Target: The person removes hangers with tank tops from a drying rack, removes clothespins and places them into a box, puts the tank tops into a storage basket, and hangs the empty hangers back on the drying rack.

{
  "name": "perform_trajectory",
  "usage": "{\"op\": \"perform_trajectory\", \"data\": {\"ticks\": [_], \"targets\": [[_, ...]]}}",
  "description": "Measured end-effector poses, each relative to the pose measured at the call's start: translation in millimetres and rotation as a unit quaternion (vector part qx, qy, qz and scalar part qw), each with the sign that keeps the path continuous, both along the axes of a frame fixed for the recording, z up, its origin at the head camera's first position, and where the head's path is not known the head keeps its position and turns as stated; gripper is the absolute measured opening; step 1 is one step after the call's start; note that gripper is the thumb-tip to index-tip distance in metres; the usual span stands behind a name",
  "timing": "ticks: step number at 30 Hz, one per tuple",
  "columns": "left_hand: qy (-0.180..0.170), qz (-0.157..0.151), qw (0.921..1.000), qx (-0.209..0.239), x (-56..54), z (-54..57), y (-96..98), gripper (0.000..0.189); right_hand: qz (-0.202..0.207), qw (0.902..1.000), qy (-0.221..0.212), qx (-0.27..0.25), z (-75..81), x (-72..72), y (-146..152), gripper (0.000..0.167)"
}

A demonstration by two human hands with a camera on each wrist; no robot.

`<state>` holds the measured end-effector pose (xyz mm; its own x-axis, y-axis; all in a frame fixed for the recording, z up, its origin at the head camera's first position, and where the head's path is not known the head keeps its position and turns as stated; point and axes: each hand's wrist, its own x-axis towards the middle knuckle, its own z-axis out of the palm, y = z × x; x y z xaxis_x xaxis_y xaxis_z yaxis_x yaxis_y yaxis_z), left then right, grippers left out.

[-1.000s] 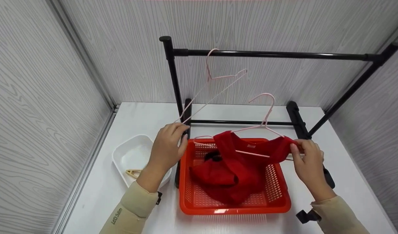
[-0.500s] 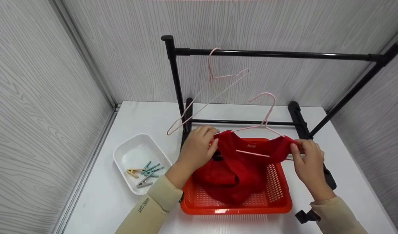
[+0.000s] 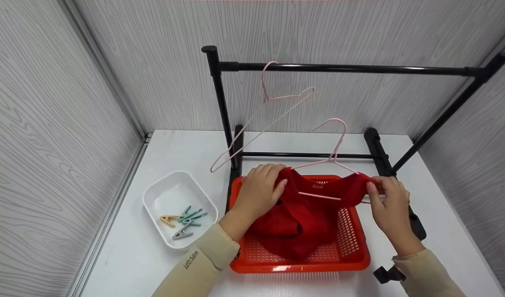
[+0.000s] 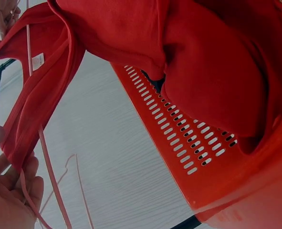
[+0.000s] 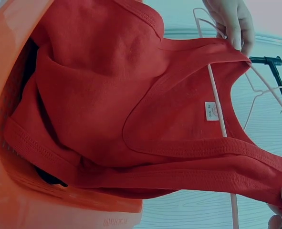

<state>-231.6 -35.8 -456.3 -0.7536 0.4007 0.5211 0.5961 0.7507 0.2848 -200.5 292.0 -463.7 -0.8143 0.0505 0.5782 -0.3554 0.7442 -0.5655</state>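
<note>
A red sleeveless top (image 3: 301, 235) hangs by its wide shoulder straps on a pink wire hanger (image 3: 320, 196), its lower part bunched in the red basket (image 3: 297, 269). My left hand (image 3: 258, 192) pinches the left strap together with the hanger's shoulder, thumb on the near side. On the other strap, my right hand (image 3: 390, 206) pinches the cloth at the hanger's right end. The hanger's hook points up, off the rack. In the right wrist view a white label (image 5: 211, 110) shows inside the neckline, with the hanger's lower bar crossing in front of it.
Behind the basket stands a black clothes rack (image 3: 359, 69), with an empty pink hanger (image 3: 273, 99) on its bar at the left. A white tray (image 3: 153, 181) with several clothespins (image 3: 190, 216) sits left of the basket. Something dark (image 5: 50, 176) shows under the top.
My left hand has come right, away from beside the hanging hanger, and now holds the top's left strap over the hanger's left end. My right hand has kept its place.
</note>
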Motion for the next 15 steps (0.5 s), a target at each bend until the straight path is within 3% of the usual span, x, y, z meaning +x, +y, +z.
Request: {"op": "perform_trajectory", "data": {"ticks": [15], "targets": [[0.025, 0.006, 0.9986, 0.046, -1.0, -2.9, 3.5, 0.019, 0.019, 0.9997, 0.001, 0.018, -0.7, -1.3, 1.5, 0.012]]}}
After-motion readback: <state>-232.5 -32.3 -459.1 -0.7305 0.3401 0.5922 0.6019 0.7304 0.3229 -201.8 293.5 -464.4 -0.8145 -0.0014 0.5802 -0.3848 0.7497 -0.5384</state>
